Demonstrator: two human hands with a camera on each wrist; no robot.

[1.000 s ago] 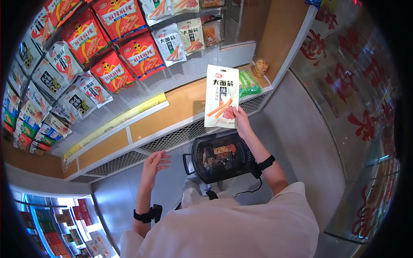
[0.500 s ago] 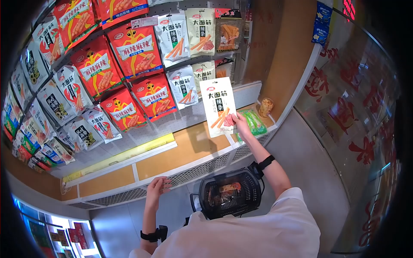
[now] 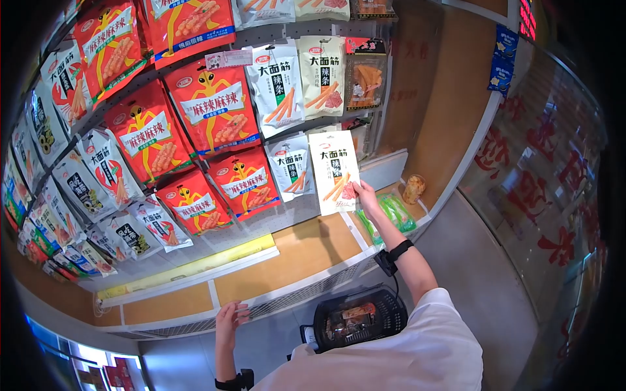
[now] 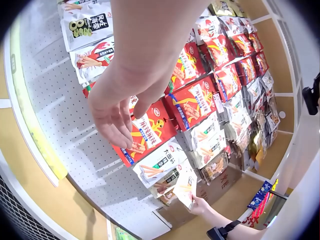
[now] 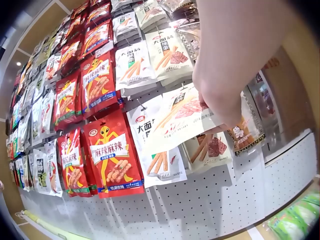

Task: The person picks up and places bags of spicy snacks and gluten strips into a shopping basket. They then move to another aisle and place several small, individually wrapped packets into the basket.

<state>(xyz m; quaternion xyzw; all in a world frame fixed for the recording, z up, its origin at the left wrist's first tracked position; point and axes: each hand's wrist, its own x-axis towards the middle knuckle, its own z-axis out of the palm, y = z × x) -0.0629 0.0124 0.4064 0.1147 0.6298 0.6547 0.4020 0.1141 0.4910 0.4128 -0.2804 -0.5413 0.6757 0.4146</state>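
Note:
My right hand [image 3: 368,201] pinches a cream snack packet [image 3: 334,174] by its lower right corner. The packet is upright, with a hang hole at its top, and its front shows orange strips and a piece of meat. In the head view it overlaps the lowest row of hanging bags, beside a white packet [image 3: 289,167]. From the right wrist view, the held packet [image 5: 182,117] tilts in front of similar bags. My left hand [image 3: 231,316] holds nothing, fingers loosely bent, near the front edge of the wooden ledge [image 3: 293,251].
Red snack bags [image 3: 212,107] hang in rows on a perforated board [image 5: 210,195]. A black basket [image 3: 394,319] with packets inside stands on the floor. Green packages [image 3: 394,215] and a tub [image 3: 414,189] sit on the ledge's right end. A glass panel [image 3: 528,176] lies to the right.
The head view has tilted up toward the shelf, bringing more hanging bags into sight. My right hand has brought the packet from above the ledge to the lowest row of bags. The left hand stays unoccupied.

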